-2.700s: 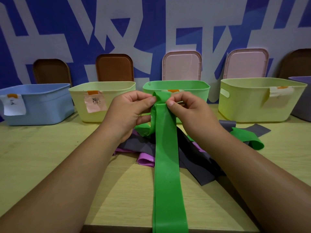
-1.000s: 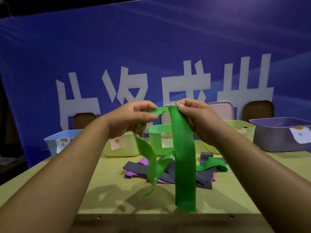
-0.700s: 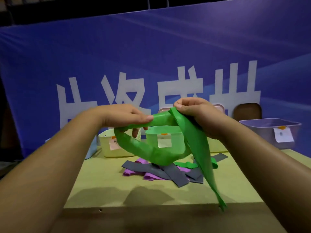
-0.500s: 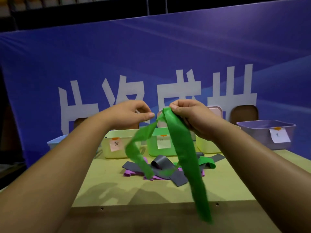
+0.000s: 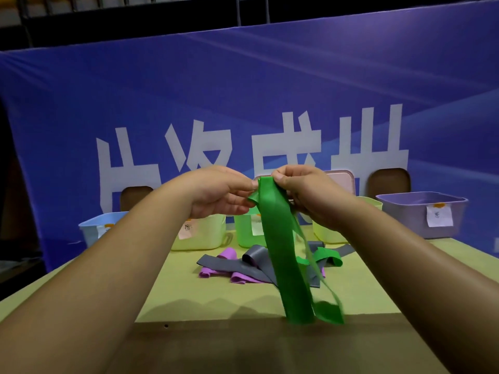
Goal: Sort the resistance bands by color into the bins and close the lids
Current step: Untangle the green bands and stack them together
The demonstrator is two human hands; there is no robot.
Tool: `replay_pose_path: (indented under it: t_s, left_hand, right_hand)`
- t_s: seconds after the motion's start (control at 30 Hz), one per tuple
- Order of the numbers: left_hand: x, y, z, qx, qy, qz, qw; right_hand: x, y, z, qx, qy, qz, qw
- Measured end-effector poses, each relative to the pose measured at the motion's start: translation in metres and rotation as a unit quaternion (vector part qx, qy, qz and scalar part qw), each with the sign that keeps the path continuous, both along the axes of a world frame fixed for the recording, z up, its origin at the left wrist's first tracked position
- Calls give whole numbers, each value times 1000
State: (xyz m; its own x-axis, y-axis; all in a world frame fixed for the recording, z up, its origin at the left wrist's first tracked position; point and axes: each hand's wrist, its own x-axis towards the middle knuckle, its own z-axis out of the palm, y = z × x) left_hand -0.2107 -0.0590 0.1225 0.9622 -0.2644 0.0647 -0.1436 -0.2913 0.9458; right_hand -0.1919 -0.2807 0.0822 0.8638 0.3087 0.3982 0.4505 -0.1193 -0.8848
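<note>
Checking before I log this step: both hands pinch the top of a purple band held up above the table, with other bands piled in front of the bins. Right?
Not quite. In the head view, the band that the left hand and right hand pinch is green, not purple. The rest stands.

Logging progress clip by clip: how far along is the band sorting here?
Done: nothing visibly; the bins hide their contents. In hand: left hand and right hand pinch one green band, hanging before the green bin. Left: grey bands, purple bands and a second green band lie on the table; lids lean behind, none on.
</note>
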Motion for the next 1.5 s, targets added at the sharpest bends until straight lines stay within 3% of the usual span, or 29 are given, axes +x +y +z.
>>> replay_pose_path:
  t_s: [0.17,0.3,0.5,0.73,0.87,1.13,1.5]
  left_hand:
    - [-1,2,9,17,-28,20,999]
    - [-1,3,18,82,-77,52,992]
    - [-7,-2,38,277,-229,114,926]
    - [-7,0,51,359,-287,122,880]
    - [-5,3,48,334,-286,116,891]
    - [-5,0,39,243,-238,70,938]
    - [-7,-3,38,223,-202,53,952]
  right_hand:
    - [-3,-1,-1,-9,-13,-6,1000]
    - [-4,1,-5,-20,-21,-2,1000]
    - [-8,4,-9,-9,-57,-2,998]
    - [-14,7,-4,-25,-135,-42,990]
    - [-17,9,-2,-26,-169,-76,982]
    - [-22,16,-1,26,-154,-39,987]
    - [-9,23,-16,65,-142,-69,985]
